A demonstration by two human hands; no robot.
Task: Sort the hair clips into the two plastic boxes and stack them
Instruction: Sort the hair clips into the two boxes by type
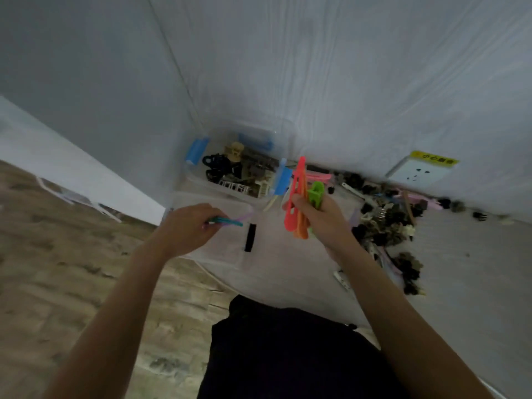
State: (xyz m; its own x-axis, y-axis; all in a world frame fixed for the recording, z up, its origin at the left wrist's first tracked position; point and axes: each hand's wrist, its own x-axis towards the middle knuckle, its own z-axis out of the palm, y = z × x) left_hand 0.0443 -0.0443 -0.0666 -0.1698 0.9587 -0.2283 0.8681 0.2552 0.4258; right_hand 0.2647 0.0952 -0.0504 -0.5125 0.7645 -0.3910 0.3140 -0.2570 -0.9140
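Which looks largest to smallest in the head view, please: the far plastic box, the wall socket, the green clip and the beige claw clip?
1. Far plastic box
2. Wall socket
3. Green clip, held in the right hand
4. Beige claw clip

The two clips look close; the green one is nearer the camera, so that order is unsure.

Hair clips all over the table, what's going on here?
A person is sorting them. The left hand holds thin teal and purple clips over the near clear box. The right hand grips a bunch of long red, orange and green clips. The far box already holds claw clips, and a pile waits on the table.
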